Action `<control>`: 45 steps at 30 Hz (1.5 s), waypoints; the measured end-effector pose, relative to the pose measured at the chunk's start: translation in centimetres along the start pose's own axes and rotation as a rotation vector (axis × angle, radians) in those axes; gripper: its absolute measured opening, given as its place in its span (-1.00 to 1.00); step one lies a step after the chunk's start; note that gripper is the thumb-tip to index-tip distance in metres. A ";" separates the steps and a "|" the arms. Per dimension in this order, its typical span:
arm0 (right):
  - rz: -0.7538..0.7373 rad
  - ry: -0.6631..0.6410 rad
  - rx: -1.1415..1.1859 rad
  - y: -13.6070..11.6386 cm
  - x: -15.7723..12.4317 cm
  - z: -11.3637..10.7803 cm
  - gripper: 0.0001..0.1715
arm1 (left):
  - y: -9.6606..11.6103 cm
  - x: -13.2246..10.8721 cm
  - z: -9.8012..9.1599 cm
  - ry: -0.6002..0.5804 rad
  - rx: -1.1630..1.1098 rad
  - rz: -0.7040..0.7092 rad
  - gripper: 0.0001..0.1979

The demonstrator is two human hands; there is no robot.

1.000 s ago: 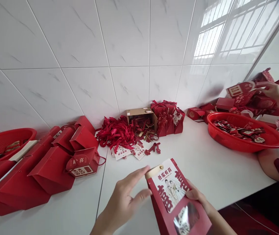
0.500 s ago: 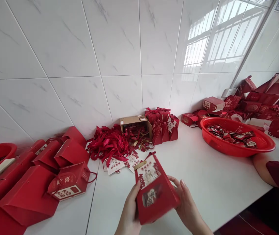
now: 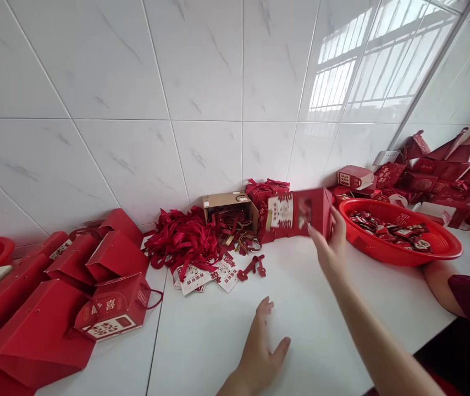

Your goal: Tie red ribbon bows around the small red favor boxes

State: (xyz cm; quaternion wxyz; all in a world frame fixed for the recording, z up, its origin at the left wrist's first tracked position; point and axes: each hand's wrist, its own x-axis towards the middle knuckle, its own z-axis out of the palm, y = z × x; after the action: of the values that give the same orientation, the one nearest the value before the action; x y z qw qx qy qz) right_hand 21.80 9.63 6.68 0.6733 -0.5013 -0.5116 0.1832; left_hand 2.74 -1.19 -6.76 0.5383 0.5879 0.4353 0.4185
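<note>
My right hand point(image 3: 329, 245) reaches forward and grips a red gift box point(image 3: 298, 213) with a white picture label and a small window, holding it on its side just in front of the finished red boxes point(image 3: 266, 190) by the wall. My left hand point(image 3: 261, 352) hovers low over the white counter point(image 3: 325, 308), fingers spread, holding nothing.
A heap of red ribbons point(image 3: 183, 237) and a tipped cardboard carton point(image 3: 228, 204) lie by the tiled wall, printed tags point(image 3: 202, 275) before them. Flat red boxes point(image 3: 53, 302) cover the left. A red basket of sweets point(image 3: 399, 231) stands right, by another person's arm point(image 3: 441, 278).
My right hand has carried the red gift box from in front of me out toward the wall boxes. My left hand let go of it and dropped over the counter.
</note>
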 end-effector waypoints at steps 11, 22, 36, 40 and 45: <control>-0.029 -0.403 -0.840 1.8 11.7 10.8 -0.19 | -1.4 0.6 -0.7 0.019 0.036 -0.028 -0.29; -0.105 -0.357 -0.742 5.5 10.0 9.6 -0.11 | -1.3 0.5 -0.6 0.016 -0.006 -0.086 -0.29; -0.256 -0.605 -0.391 8.3 -11.4 2.3 -0.62 | 3.1 2.3 -12.2 0.568 0.710 0.131 -0.81; -0.308 -0.800 -0.439 9.0 -15.2 2.7 -0.61 | 2.9 3.3 -18.0 0.668 0.876 0.028 -0.79; -0.412 -0.790 -0.506 9.3 -15.5 2.8 -0.69 | 0.4 4.4 -20.2 0.697 0.990 -0.066 -0.66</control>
State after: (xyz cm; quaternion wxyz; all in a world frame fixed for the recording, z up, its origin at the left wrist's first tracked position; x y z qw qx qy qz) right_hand 15.52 3.18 -9.28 0.3081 -0.4297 -0.8437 0.0925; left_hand -15.46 8.44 -4.84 0.0393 0.5828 0.7470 0.3173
